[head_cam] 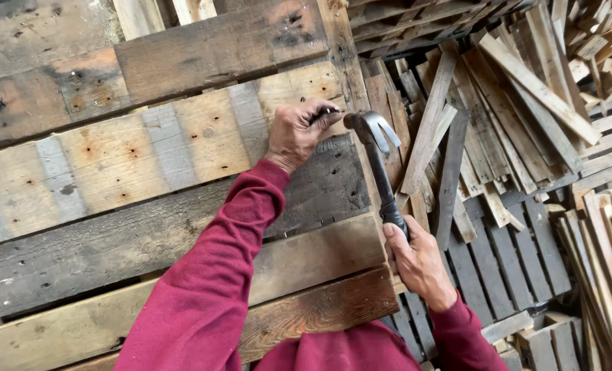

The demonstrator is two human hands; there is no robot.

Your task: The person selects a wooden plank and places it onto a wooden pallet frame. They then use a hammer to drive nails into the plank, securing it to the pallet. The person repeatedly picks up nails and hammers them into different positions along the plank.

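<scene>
Weathered wooden pallet boards (148, 158) fill the left of our view, pale, grey and reddish planks laid side by side, pocked with old nail holes and dark stains. Beyond their right edge lies a loose heap of narrow wooden slats (512, 103), crossing one another at all angles, with another slatted pallet (505, 261) beneath them.

Our left hand (298, 132) rests on the pale plank near the pallet's right edge, fingers pinched on a small dark nail (323, 112) — we cannot make out its tip. Our right hand (416, 257) is clenched on the black handle of a dark steel claw hammer (378, 158); its head hangs just beside the left fingers, with the claw pointing right, over the slats. Both hands are well apart, in dark red sleeves (210, 275). Nothing blocks the hammer head from the nail.
</scene>
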